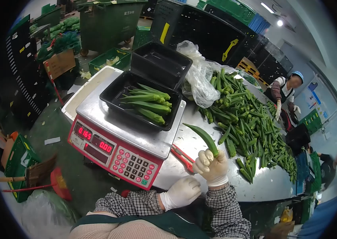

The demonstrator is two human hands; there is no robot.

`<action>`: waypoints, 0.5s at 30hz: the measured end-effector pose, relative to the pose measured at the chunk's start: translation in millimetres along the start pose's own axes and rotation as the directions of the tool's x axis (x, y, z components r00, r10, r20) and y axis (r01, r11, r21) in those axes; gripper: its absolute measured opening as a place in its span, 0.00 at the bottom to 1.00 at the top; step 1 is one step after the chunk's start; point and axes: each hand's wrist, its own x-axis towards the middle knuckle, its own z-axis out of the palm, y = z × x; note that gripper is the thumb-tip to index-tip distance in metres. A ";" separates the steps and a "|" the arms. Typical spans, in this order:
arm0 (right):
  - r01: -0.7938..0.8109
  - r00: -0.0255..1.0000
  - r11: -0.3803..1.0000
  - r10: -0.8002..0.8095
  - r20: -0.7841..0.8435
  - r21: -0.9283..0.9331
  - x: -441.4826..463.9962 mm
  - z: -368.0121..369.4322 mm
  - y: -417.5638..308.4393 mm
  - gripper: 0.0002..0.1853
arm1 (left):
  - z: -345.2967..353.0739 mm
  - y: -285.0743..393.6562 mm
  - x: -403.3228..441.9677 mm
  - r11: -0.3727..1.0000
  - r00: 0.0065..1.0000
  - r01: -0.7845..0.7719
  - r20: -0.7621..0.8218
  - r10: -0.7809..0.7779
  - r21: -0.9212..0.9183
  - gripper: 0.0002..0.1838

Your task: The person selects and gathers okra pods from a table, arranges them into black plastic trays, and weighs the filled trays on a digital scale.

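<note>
My right hand (213, 166), in a white glove, pinches the stem end of one okra pod (203, 136), its tip pointing up and left. Close by, at the table's front edge, my gloved left hand (182, 194) is curled; its palm side is hidden. Ahead of it stands a red digital scale (114, 153) with a steel pan and lit red digits. On the pan rests a black tray (112, 99) with several okra pods (148, 101) in it. A large okra heap (252, 123) spreads over the metal table (270, 183) to the right.
A stack of black trays (160, 63) stands behind the scale, beside a crumpled clear plastic bag (200, 75). A red-handled tool (182, 158) lies between scale and okra. A co-worker (286, 93) stands across the table. Green crates (21, 163) and a broom (41, 173) are at left.
</note>
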 end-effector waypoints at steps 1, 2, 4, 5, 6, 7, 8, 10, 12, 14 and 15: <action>0.002 1.000 1.000 -0.002 0.001 -0.016 0.3 -1.8 -0.5 0.23 | 0.1 -2.1 0.3 1.000 1.000 -0.002 -0.017 0.002 -0.016 0.09; 0.001 1.000 1.000 -0.001 0.002 -0.030 1.0 -4.9 -0.5 0.23 | -1.5 -2.9 0.8 1.000 1.000 0.008 -0.009 -0.008 -0.016 0.08; -0.005 1.000 0.999 0.004 -0.014 -0.051 1.9 -10.9 -0.8 0.23 | -5.0 -3.0 2.1 0.999 0.999 0.032 0.003 -0.032 -0.014 0.08; -0.009 0.999 0.998 0.007 -0.033 -0.059 1.7 -13.8 -1.5 0.23 | -4.6 -4.4 1.9 0.999 0.999 0.034 -0.003 -0.034 -0.025 0.08; -0.014 0.999 0.998 0.011 -0.053 -0.065 1.7 -16.0 -2.5 0.23 | -3.7 -5.2 1.3 0.999 0.999 0.037 -0.009 -0.038 -0.036 0.08; -0.018 0.998 0.997 0.013 -0.066 -0.072 2.1 -17.6 -3.3 0.23 | -2.9 -6.0 0.9 0.998 0.999 0.040 -0.015 -0.041 -0.046 0.08; -0.021 0.997 0.997 0.014 -0.080 -0.077 2.2 -19.0 -3.9 0.23 | -2.6 -6.9 0.9 0.998 0.999 0.041 -0.014 -0.041 -0.045 0.08; -0.036 0.990 0.994 0.021 -0.138 -0.104 -0.2 -21.0 -5.9 0.23 | -2.5 -8.1 0.2 0.998 0.999 0.041 -0.003 -0.041 -0.044 0.08; -0.047 0.972 0.988 0.011 -0.233 -0.150 -12.3 -20.1 -14.7 0.24 | -4.8 -9.1 0.2 0.995 0.996 0.078 0.043 -0.076 -0.060 0.08; -0.076 0.950 0.951 -0.023 -0.312 -0.301 -51.4 -17.8 -35.2 0.25 | -8.2 -8.9 1.6 0.990 0.994 0.098 0.051 -0.093 -0.103 0.09; -0.101 0.931 0.923 -0.045 -0.363 -0.372 -80.5 -14.0 -48.3 0.25 | -9.6 -8.0 3.1 0.984 0.994 0.109 0.024 -0.107 -0.140 0.10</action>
